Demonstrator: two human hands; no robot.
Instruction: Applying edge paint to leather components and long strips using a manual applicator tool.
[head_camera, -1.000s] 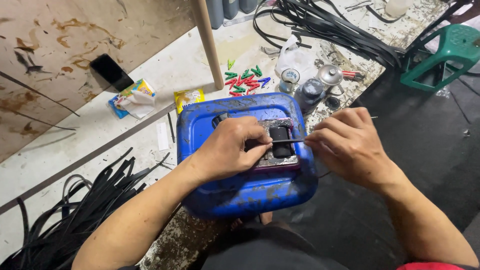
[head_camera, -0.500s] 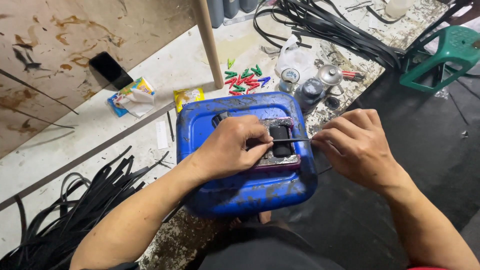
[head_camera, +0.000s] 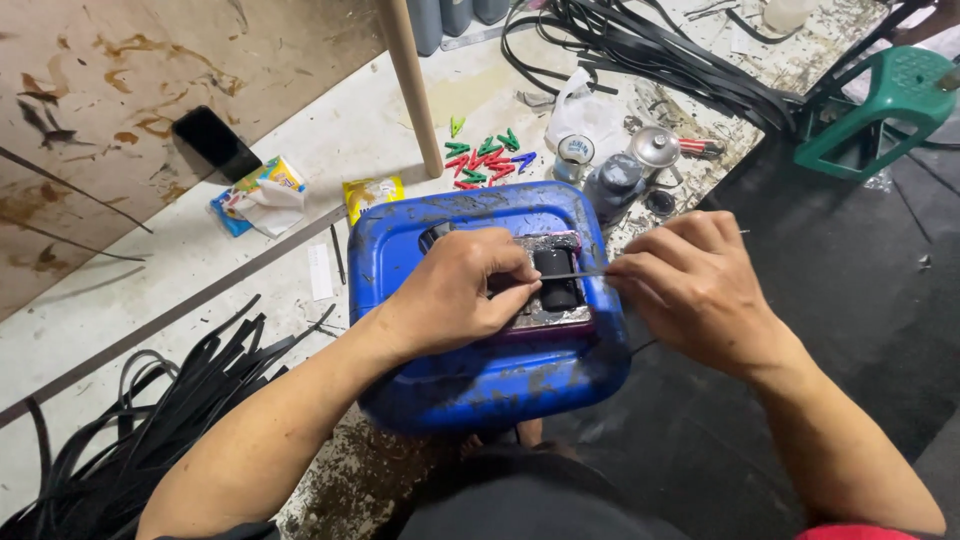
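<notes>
Atop a scuffed blue plastic drum (foil-lined black block on top), the left hand and right hand each pinch, fingers curled shut, a thin black strip stretched between them.

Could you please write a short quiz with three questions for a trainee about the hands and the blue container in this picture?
1. True or false: both hands pinch one thin dark strip above the blue container.
2. What lies nearer the wooden pole: A) coloured clips, B) green stool?
3. What does the left hand rest on?

Key: 1 true. 2 A. 3 The blue container's top; the right hand is beside it.
</notes>
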